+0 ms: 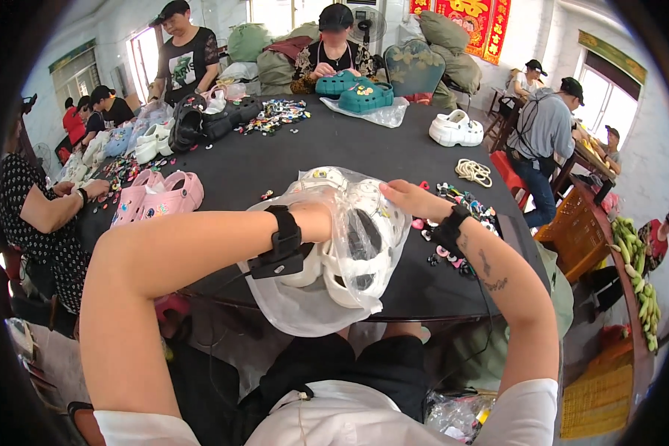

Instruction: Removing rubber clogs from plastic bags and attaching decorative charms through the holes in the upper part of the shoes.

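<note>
A pair of white clogs (360, 260) with decorative charms lies partly inside a clear plastic bag (297, 316) at the table's near edge. My left hand (316, 221) reaches into the bag beside the clogs, and plastic and shoes hide its fingers. On the far right side of the bundle, my right hand (416, 199) is closed, its thumb and fingers pinching the bag's edge against the clogs. Loose plastic hangs over the table edge toward my lap.
Pink clogs (160, 195) stand left on the black table (245, 175); loose charms (461, 204) and a cream cord coil (473, 172) lie right. White clogs (456, 129) and teal clogs (357, 91) are farther back. Co-workers sit and stand around the table.
</note>
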Demonstrator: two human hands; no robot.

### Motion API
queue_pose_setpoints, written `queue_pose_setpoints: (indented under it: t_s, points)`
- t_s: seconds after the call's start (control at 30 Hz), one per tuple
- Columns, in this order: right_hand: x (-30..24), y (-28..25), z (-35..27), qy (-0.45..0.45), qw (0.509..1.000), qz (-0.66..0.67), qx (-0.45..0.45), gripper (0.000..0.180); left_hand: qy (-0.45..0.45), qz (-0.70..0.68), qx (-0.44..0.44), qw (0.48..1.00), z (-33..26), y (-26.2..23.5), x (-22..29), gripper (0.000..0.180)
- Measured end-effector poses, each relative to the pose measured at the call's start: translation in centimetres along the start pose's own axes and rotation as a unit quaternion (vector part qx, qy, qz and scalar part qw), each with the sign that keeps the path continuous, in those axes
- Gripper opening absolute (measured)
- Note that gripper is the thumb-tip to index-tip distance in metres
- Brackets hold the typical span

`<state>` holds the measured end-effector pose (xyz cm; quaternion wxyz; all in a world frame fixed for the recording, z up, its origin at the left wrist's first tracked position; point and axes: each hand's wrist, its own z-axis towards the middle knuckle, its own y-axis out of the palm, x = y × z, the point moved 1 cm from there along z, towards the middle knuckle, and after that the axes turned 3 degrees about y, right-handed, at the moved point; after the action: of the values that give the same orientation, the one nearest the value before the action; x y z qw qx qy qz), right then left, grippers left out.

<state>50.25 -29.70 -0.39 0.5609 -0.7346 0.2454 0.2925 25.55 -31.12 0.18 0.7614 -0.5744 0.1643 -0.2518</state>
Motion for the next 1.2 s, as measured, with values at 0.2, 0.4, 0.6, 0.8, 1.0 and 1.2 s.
queue_pose_setpoints:
  t_s: [0.2, 0.4, 0.6, 0.8, 1.0, 1.2]
  points:
    - [-1.8, 0.2, -1.3, 0.015, 0.992, 0.044, 0.118, 0.086, 0.167, -0.122, -0.012, 0.978, -2.1, -1.9, -3.6, 0.039]
    - [-3.2, 2.8, -2.9, -0.002, 0.907, 0.415, -0.072, 0.074, 0.241, -0.249, 0.060, 0.936, -6.1, -6.6, -6.3, 0.050]
    - [-4.5, 3.5, -5.0, -0.025, 0.920, 0.392, -0.001, 0.028, 0.207, -0.110, 0.056, 0.971, -8.2, -10.5, -9.5, 0.069]
    - [-1.5, 1.5, -5.6, -0.029, 0.910, 0.399, 0.105, 0.029, 0.135, -0.145, 0.055, 0.979, -12.6, -12.4, -12.9, 0.082]
    - [3.3, -1.2, -6.0, 0.034, 0.856, 0.473, 0.206, 0.021, 0.003, -0.045, 0.093, 0.995, -18.0, -15.8, -17.7, 0.085]
    - [4.3, -0.4, -8.2, 0.099, 0.841, 0.513, 0.140, 0.023, -0.025, -0.117, 0.197, 0.973, -20.1, -20.0, -21.9, 0.078]
